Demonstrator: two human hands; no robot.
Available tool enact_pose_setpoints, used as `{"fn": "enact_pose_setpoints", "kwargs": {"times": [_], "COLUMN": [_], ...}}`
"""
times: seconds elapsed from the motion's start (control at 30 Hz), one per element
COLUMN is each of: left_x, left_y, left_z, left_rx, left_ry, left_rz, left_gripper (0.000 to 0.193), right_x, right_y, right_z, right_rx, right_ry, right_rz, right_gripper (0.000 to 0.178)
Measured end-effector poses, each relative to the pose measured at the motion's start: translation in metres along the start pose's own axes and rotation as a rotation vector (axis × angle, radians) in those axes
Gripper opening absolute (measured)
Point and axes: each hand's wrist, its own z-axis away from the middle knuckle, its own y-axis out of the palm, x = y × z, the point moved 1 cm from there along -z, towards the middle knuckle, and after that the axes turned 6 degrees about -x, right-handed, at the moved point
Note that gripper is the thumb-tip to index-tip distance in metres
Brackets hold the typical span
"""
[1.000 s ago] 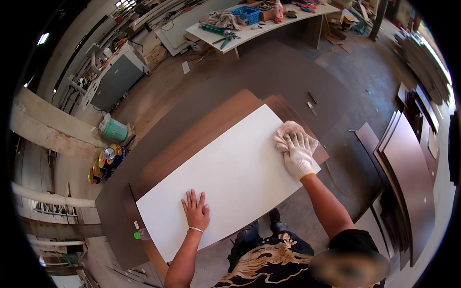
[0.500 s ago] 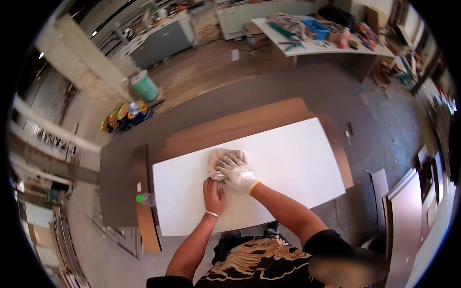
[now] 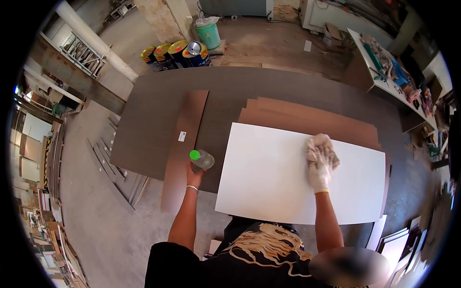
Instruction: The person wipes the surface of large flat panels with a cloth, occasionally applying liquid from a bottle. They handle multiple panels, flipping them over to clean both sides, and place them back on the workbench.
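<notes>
The white panel (image 3: 269,173) lies before the person, its seven o'clock corner jutting past the dark tabletop's (image 3: 269,81) edge; the gloved right hand (image 3: 321,176) holds a cloth (image 3: 319,145) against it, one o'clock of its middle. At nine, between panel and brown strip (image 3: 185,125), the bare left hand (image 3: 194,177) is at a green-capped bottle (image 3: 206,160) (fingers partly hidden; I cannot tell their grip). Room opens toward eleven.

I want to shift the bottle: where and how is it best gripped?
The bottle is probably best wrapped around its rounded body, below the green cap, from the near left, beside the left hand: the body offers more to hold than the small cap.
</notes>
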Motion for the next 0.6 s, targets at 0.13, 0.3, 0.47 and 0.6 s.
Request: {"fn": "enact_pose_setpoints", "kwargs": {"times": [0.13, 0.3, 0.47, 0.6], "left_x": [0.028, 0.013, 0.008, -0.073], "left_y": [0.023, 0.045, -0.011, -0.051], "left_z": [-0.026, -0.046, -0.057, -0.046], "left_rx": [0.162, 0.094, -0.027, 0.188], "left_ry": [-0.122, -0.066, 0.050, 0.065], "left_rz": [0.260, 0.127, 0.053, -0.137], "left_gripper": [0.086, 0.070, 0.061, 0.055], "right_x": [0.134, 0.254, 0.267, 0.208], "right_y": [0.039, 0.073, 0.051, 0.047], "right_z": [-0.033, -0.015, 0.103, 0.117], "right_rx": [0.098, 0.307, 0.847, 1.094], "right_ry": [-0.227, -0.757, -0.581, 0.662], "right_rz": [-0.052, -0.169, -0.949, -1.887], "right_gripper": [0.054, 0.041, 0.031, 0.056]}}
